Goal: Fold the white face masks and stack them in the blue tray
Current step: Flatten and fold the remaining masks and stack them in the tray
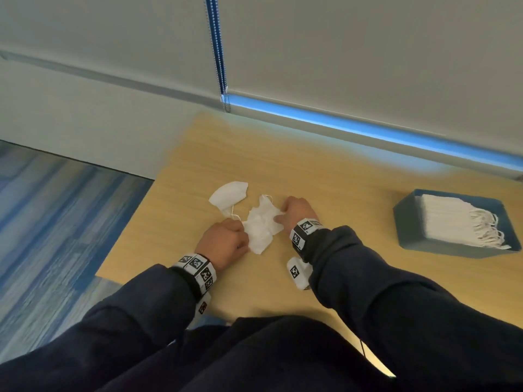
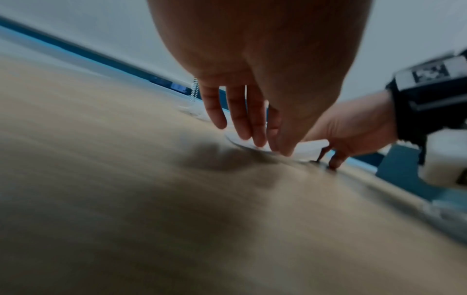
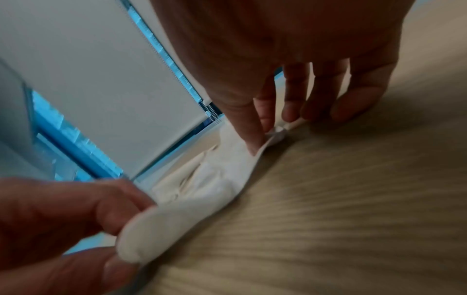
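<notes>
Dark navy sleeves (image 1: pixel 382 292), marker-printed wristbands (image 1: pixel 198 268)

Table (image 1: pixel 339 188): mask (image 1: pixel 261 226) lies center, left hand (image 1: pixel 223 244) on its left end, right hand (image 1: pixel 297 212) on its right. 2nd mask (image 1: pixel 229 195) just behind-left. Tray (image 1: pixel 407 222) far right, mask stack (image 1: pixel 450 219) in it.

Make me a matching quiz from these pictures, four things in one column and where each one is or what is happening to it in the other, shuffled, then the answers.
Things:
1. crumpled mask
2. second mask
3. blue tray
4. left hand

States:
A. pinches the near end of a mask
B. lies untouched on the table, far left
C. held at both ends by the hands
D. holds a stack of folded masks, on the right

Pairs: 1-C, 2-B, 3-D, 4-A
</notes>
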The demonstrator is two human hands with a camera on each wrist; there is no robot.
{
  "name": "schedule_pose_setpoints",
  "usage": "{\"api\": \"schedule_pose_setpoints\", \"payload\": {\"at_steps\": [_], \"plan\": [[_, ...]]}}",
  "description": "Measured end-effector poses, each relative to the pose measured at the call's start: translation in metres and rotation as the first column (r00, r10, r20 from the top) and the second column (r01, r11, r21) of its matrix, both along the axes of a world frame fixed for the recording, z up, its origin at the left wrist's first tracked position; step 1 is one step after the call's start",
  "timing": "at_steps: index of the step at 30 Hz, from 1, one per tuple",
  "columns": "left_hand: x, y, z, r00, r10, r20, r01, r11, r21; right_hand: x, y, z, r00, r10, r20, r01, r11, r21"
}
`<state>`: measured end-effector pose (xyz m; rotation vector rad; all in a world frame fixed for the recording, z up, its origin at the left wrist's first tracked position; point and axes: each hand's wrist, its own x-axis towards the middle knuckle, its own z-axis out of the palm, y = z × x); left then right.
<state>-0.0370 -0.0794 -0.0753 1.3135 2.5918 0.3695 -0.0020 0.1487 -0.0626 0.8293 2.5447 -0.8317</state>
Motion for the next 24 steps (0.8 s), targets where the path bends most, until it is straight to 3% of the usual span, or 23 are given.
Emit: {"api": "schedule_pose_setpoints", "payload": {"at_steps": [2, 4, 6, 8, 10, 14, 16, 18, 19, 21, 22, 24], "plan": [[-0.004, -0.007, 0.002, 0.992, 0.060, 0.112, -0.068, 0.995, 0.071, -0.002, -0.002, -0.002, 1.000, 0.000, -0.030, -0.001, 1.000, -0.012], [-0.010, -0.017, 0.007, 0.912, 0.202, 0.356, -0.270, 0.951, 0.151, -0.002, 0.000, 0.000, 0.994, -0.042, -0.099, 0.035, 0.997, -0.071], [-0.017, -0.028, 0.015, 0.711, 0.287, 0.642, -0.548, 0.799, 0.249, 0.004, 0.005, 0.011, 0.973, -0.168, -0.158, 0.131, 0.967, -0.219], [-0.022, -0.038, 0.023, 0.468, 0.270, 0.842, -0.776, 0.582, 0.245, 0.017, 0.008, 0.026, 0.924, -0.356, -0.139, 0.244, 0.830, -0.501], [-0.028, -0.046, 0.028, 0.279, 0.230, 0.932, -0.889, 0.429, 0.160, 0.031, 0.011, 0.043, 0.874, -0.472, -0.121, 0.281, 0.691, -0.666], [-0.040, -0.052, 0.035, 0.025, 0.093, 0.995, -0.975, 0.222, 0.004, 0.055, 0.018, 0.063, 0.806, -0.576, -0.138, 0.297, 0.595, -0.746], [-0.045, -0.048, 0.045, -0.062, 0.027, 0.998, -0.989, 0.131, -0.065, 0.063, 0.017, 0.068, 0.759, -0.647, -0.080, 0.329, 0.485, -0.810], [-0.047, -0.039, 0.060, -0.048, 0.006, 0.999, -0.995, 0.092, -0.049, 0.067, 0.012, 0.073, 0.696, -0.718, -0.007, 0.348, 0.346, -0.871], [-0.046, -0.032, 0.069, 0.005, 0.036, 0.999, -0.995, 0.100, 0.001, 0.067, 0.008, 0.076, 0.666, -0.746, 0.014, 0.351, 0.297, -0.888], [-0.039, -0.016, 0.086, 0.199, 0.147, 0.969, -0.970, 0.167, 0.174, 0.064, -0.003, 0.082, 0.621, -0.783, 0.031, 0.352, 0.243, -0.904], [-0.032, -0.006, 0.095, 0.331, 0.201, 0.922, -0.929, 0.243, 0.281, 0.061, -0.011, 0.086, 0.605, -0.795, 0.038, 0.345, 0.219, -0.913], [-0.015, 0.014, 0.109, 0.574, 0.222, 0.788, -0.769, 0.477, 0.426, 0.056, -0.029, 0.092, 0.588, -0.807, 0.058, 0.319, 0.166, -0.933]]}}
